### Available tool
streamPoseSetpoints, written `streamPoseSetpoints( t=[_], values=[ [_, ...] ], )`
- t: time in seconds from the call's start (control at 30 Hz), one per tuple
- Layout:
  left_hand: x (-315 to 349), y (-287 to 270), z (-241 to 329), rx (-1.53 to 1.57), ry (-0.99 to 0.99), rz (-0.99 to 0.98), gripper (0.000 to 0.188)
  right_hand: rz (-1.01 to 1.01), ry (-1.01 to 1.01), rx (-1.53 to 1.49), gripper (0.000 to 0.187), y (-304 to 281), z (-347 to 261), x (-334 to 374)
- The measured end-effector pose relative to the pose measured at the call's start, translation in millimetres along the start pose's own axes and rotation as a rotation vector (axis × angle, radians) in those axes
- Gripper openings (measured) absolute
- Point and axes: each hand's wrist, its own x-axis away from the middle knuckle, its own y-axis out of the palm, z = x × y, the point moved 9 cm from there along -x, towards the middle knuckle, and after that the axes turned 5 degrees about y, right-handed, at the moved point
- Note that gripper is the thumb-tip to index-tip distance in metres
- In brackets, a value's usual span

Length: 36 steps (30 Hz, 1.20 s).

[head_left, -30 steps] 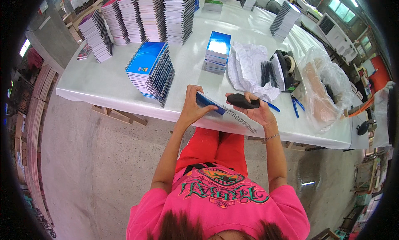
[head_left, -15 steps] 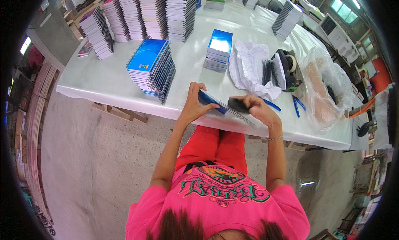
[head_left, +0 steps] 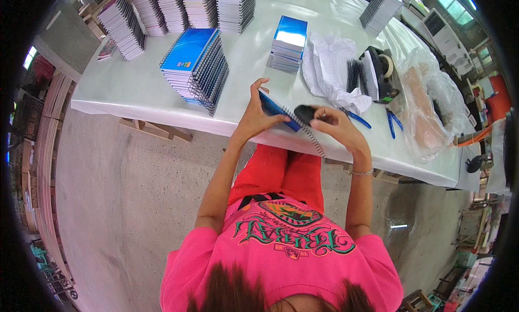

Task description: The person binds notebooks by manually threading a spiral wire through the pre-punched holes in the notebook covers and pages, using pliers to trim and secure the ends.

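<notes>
My left hand (head_left: 254, 116) grips a blue-covered notebook (head_left: 277, 112), thumb on its cover, tilted above the table's near edge. A metal spiral coil (head_left: 315, 143) runs along the notebook's right edge, and its loose end sticks out past the near corner. Closed on a black, rounded oval piece (head_left: 305, 115), my right hand (head_left: 341, 131) keeps it beside the coil, seemingly touching it. What kind of thing the black piece is, I cannot make out.
Spiral-bound blue notebooks (head_left: 189, 58) are stacked at left, with taller notebook stacks (head_left: 235, 9) behind. Another blue stack (head_left: 288, 44) stands ahead. To the right lie crumpled white paper (head_left: 327, 63), black coils (head_left: 355, 77), blue-handled pliers (head_left: 393, 123) and a clear plastic bag (head_left: 424, 104).
The view has tilted, so the table's things sit higher in the picture. My right fingers look less curled around the black piece. The coil's loose end, blurred before, is sharper now.
</notes>
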Motion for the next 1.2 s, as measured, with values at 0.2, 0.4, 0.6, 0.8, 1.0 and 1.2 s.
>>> streamPoseSetpoints(
  t=[0.2,0.4,0.6,0.8,1.0,1.2],
  values=[
    [-1.1,2.8,-1.0,-0.008,-0.002,-0.026,0.118,-0.097,-0.038,-0.220,0.018,-1.9,-7.9,-3.6],
    [-3.0,5.5,-4.9,0.020,-0.016,-0.056,0.114,-0.166,-0.036,-0.042,0.020,14.4,-40.2,0.0],
    [-2.0,5.7,-6.8,0.006,0.002,-0.067,0.113,-0.230,-0.090,-0.068,0.022,18.7,-50.2,-7.7],
    [-1.9,5.2,-3.9,0.067,-0.035,-0.075,0.111,-0.252,-0.122,0.020,0.022,25.8,-61.2,-7.0],
    [-2.7,8.4,-6.8,0.073,0.011,-0.074,0.112,-0.024,0.040,0.164,0.022,4.3,-39.2,-34.4],
    [1.9,8.9,-7.5,0.024,0.004,-0.072,0.111,-0.217,-0.121,0.005,0.021,27.2,-58.9,-7.9]
  ],
)
